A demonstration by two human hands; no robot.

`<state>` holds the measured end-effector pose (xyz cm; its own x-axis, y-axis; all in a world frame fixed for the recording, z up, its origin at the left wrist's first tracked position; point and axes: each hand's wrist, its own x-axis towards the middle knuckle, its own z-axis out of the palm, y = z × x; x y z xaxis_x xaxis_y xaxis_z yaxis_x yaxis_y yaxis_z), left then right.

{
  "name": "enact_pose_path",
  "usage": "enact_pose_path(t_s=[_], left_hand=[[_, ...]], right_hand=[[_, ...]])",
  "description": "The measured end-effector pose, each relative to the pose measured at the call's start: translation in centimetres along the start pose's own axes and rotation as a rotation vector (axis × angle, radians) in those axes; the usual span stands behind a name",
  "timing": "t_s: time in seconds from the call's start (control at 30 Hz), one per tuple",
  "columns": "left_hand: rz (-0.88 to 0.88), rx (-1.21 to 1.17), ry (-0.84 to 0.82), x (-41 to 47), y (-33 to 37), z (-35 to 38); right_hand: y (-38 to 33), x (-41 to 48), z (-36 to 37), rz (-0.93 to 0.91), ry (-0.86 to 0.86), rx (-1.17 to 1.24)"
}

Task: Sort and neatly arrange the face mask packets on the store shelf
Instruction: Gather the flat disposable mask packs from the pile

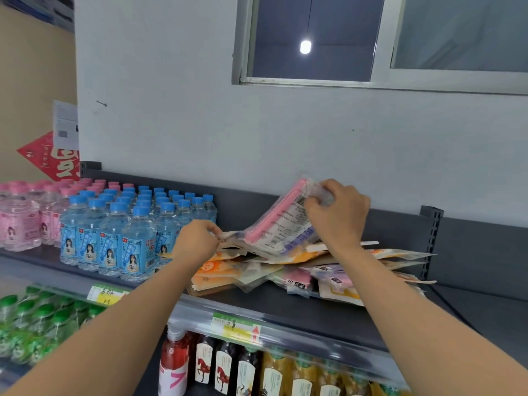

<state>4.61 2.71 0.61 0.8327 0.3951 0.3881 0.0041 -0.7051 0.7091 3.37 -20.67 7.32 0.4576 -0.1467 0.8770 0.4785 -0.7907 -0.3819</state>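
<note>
Both hands pinch packet edges above pile.

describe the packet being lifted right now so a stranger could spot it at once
On the dark top shelf, right of the blue-capped bottles, lies a jumbled pile of packets. The pink-edged packet is tilted up above it, its white printed back showing, pinched by both hands.

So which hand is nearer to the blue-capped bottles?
Left. The left hand is right beside the blue-capped bottles, pinching a packet edge; the right hand is farther right, gripping the pink packet.
</note>
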Motion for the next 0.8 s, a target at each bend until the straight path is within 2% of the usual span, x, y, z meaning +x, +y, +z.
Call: enact_pose_path(t_s=[0.1, 0.2, 0.3, 0.37, 0.43, 0.53, 0.6, 0.8], left_hand=[[-0.034, -0.107, 0.014, -0.6, -0.2, -0.1], [-0.19, -0.359, 0.006, -0.7, 0.0, -0.4], [-0.377, -0.52, -0.094, -0.8, 0.5, -1.0], [-0.435, -0.596, -0.171, -0.9, 0.5, -1.1], [-0.446, -0.596, -0.108, -1.0, 0.0, -0.9], [-0.462, -0.588, 0.006, -1.2, -1.0, -0.5], [-0.49, -0.718, 0.011, -1.5, -1.4, -0.5], [-0.473, -0.96, -0.113, -3.2, -0.4, -1.4]], right_hand=[[-0.4, 0.4, -0.7, -0.024, 0.097, 0.045], [-0.8, 0.7, -1.2, -0.04, 0.182, 0.101], [-1.1, 1.0, -1.3, -0.047, 0.225, 0.159], [-1.5, 1.1, -1.2, -0.056, 0.244, 0.193], [-1.7, 0.6, -0.7, -0.095, 0.235, 0.199], [-1.5, -0.6, 0.5, -0.188, 0.093, 0.175], [-1.1, -1.7, 1.5, -0.218, -0.082, 0.166], [0.1, -4.6, 3.7, -0.23, -0.548, 0.163]])
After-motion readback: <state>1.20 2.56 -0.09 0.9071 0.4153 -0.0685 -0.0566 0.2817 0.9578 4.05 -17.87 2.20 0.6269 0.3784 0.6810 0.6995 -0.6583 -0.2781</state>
